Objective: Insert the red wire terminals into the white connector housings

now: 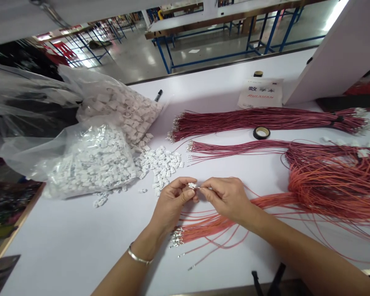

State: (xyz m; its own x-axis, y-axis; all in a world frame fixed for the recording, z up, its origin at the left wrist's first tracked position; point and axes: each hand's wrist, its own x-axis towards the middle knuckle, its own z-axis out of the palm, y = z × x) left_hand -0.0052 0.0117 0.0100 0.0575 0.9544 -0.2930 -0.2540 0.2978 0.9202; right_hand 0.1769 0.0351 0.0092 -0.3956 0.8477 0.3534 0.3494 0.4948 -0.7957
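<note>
Between thumb and fingers, my left hand (175, 199) pinches a small white plastic connector housing (192, 186). My right hand (226, 195) grips a thin wire close to its metal terminal, which meets the housing's right side; how far it sits inside is too small to tell. Under my hands lies a bundle of orange-red wires (200, 228), its crimped terminals fanned out at the left end. Just beyond my left hand is a loose pile of white connector housings (163, 166). A thinner bunch of dark red wires (234, 149) lies behind my right hand.
Two clear bags stand at the left, one of small white housings (95, 160), one of larger white pieces (120, 105). A thick dark red wire bundle (253, 121), a tape roll (261, 132), a notebook (260, 93) and a marker (158, 95) lie farther back. Tangled wires (329, 176) spread rightward.
</note>
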